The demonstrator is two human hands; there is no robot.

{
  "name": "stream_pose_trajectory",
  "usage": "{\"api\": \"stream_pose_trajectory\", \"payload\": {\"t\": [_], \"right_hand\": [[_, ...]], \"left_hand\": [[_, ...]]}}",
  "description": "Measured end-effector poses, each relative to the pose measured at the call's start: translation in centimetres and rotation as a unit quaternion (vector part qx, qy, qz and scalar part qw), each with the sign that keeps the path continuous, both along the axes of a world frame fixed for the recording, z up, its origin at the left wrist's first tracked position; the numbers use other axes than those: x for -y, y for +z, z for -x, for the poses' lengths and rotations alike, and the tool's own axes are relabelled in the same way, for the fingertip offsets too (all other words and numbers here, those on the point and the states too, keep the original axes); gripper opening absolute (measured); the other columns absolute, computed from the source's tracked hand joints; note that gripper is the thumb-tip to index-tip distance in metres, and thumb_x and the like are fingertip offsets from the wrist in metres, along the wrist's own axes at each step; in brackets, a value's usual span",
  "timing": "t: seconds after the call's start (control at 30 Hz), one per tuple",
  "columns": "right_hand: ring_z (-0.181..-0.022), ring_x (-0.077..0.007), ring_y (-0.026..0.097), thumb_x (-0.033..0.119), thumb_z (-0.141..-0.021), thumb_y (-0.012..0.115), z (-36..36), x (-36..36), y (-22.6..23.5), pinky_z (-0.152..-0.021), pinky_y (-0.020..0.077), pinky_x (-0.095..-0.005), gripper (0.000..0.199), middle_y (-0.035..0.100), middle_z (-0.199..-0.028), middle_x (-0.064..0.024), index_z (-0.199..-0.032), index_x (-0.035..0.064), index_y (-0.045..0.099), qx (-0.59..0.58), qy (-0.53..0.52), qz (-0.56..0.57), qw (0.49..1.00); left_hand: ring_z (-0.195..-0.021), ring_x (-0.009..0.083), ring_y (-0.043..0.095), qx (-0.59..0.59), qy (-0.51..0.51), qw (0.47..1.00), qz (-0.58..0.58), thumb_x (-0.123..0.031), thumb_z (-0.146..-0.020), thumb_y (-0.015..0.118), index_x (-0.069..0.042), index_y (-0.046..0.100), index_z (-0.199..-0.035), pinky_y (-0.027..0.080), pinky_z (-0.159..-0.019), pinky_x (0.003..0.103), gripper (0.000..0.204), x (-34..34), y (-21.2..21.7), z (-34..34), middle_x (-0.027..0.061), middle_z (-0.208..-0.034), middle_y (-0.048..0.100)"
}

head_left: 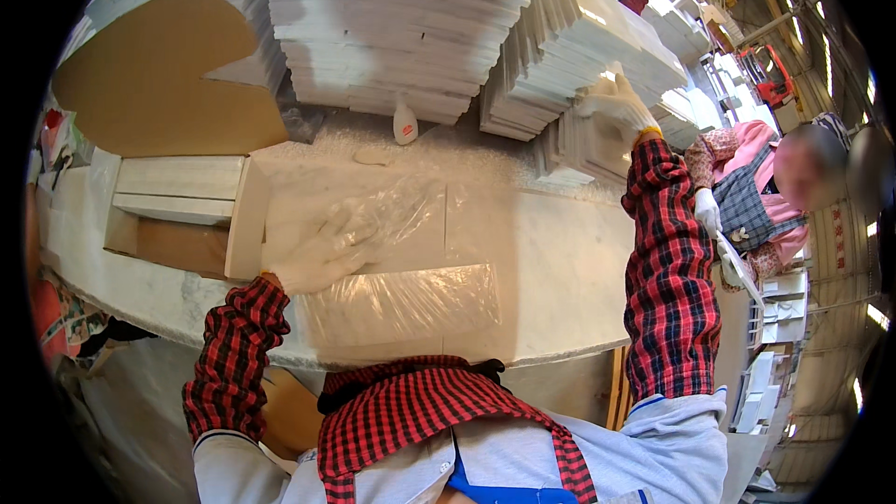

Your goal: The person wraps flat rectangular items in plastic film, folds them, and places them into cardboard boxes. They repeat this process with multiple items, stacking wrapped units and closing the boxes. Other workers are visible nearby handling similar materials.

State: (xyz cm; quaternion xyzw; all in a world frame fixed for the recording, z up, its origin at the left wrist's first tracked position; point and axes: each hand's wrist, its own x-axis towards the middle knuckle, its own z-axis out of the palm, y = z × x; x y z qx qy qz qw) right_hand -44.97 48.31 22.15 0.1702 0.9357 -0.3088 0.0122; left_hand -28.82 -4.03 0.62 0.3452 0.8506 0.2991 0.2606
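- Clear crinkly plastic wrap sheet [392, 303] is pinned flat on the pale marble desk [560, 271] by the white-gloved left hand [317, 257], grip spread apart.
- White-gloved right hand [621, 107] is laid on the stacked white stone tiles [569, 47]; whether its grip is closed can't be told.
- Probably best if one tile is lifted squarely and the wrap kept taut.

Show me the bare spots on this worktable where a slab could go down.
The widest bare patch of the marble worktable lies right of the plastic-wrapped slab, below the leaning tile stacks that the right hand reaches. A narrow strip runs beneath the white bottle. Crowded: the left hand presses plastic film beside the slab box.
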Motion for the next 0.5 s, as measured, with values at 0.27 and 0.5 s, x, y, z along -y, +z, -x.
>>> {"api": "stream_pose_trajectory", "payload": {"t": [0.27,0.5], "right_hand": [[-0.131,-0.0292,0.059,0.019,-0.068,0.088,-3.5,-2.5,1.1,-0.104,0.0504,-0.0365,0.12,0.053,-0.152,-0.0238,-0.166,-0.0065,0.022,-0.073,0.012,0.047,0.996],[-0.105,-0.0196,0.066,0.012,-0.095,0.069,-14.4,-6.5,1.6,-0.083,0.0578,-0.0315,0.083,0.062,-0.135,-0.0128,-0.168,0.0084,0.029,-0.156,-0.016,0.433,0.888]], "left_hand": [[-0.159,0.0501,0.019,-0.014,0.004,1.0,0.002,-0.046,-0.11,0.051,-0.021,0.053,-0.157,0.022,-0.128,0.054,0.054,-0.3,0.9,-0.8,0.0244,-0.172,0.026],[-0.158,0.0487,0.021,-0.139,-0.075,0.987,0.009,-0.039,-0.112,0.042,-0.022,0.06,-0.149,0.016,-0.129,0.057,0.044,0.3,-0.2,-0.3,0.0041,-0.171,0.039]]}}
